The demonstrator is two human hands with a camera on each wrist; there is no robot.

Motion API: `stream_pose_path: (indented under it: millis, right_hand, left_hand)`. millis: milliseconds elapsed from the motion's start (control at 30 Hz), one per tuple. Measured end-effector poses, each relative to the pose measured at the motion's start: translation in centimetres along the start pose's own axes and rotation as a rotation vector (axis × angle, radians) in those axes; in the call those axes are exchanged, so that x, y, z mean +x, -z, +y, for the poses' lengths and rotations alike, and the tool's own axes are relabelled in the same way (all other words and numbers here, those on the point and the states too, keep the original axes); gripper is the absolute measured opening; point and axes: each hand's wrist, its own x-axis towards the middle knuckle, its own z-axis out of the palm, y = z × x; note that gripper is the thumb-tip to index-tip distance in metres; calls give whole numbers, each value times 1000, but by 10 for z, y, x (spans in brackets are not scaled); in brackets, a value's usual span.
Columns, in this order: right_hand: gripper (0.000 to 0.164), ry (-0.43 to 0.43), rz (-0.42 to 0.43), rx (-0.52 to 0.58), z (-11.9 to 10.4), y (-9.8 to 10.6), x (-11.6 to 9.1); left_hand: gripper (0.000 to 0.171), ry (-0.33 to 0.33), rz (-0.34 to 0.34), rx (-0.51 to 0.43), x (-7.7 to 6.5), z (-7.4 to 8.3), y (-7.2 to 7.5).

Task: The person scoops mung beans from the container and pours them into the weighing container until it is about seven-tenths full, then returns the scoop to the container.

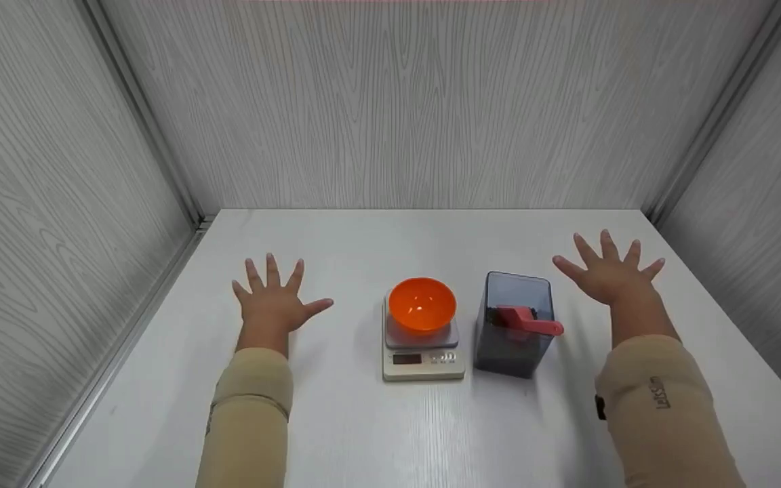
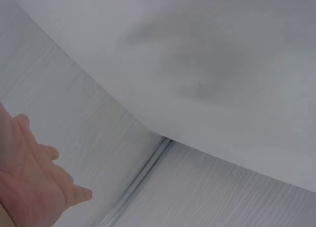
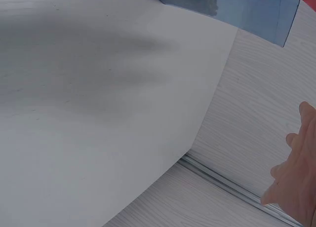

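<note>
My left hand (image 1: 270, 306) hovers over the left part of the table, its fingers spread and holding nothing. On the other side my right hand (image 1: 613, 276) is also spread wide, apart from everything, just right of a clear grey container (image 1: 509, 352). Dark contents fill the lower part of that container. A pink scoop (image 1: 533, 322) rests in it with its handle sticking out over the right rim. Between the hands an orange bowl (image 1: 422, 305) sits on a kitchen scale (image 1: 424, 366); the scale's display is dark. In the right wrist view the container (image 3: 197, 2) shows at the top.
A white table (image 1: 390, 434) carries all these things. Grey wood-grain panels stand at the back (image 1: 417, 102), the left (image 1: 58, 203) and the right (image 1: 756, 237), with metal strips along the corners.
</note>
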Motion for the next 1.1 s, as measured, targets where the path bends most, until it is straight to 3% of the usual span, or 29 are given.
stream_pose_path:
  millis: [233, 367, 667, 833, 1100]
  right_hand:
    - [91, -4, -59, 21, 0, -4, -1]
    - [90, -11, -85, 33, -1, -6, -2]
    - [91, 2, -60, 17, -3, -11, 3]
    - [91, 27, -60, 26, -4, -10, 6]
    - [92, 35, -76, 11, -3, -9, 6]
  left_hand:
    - [88, -110, -57, -68, -2, 33, -21]
    - [78, -146, -110, -151, -7, 53, -34]
    - [39, -165, -291, -441, -18, 76, -65]
    - [37, -170, -329, -490, -19, 85, -81]
    - [28, -116, -350, -495, -22, 87, -89]
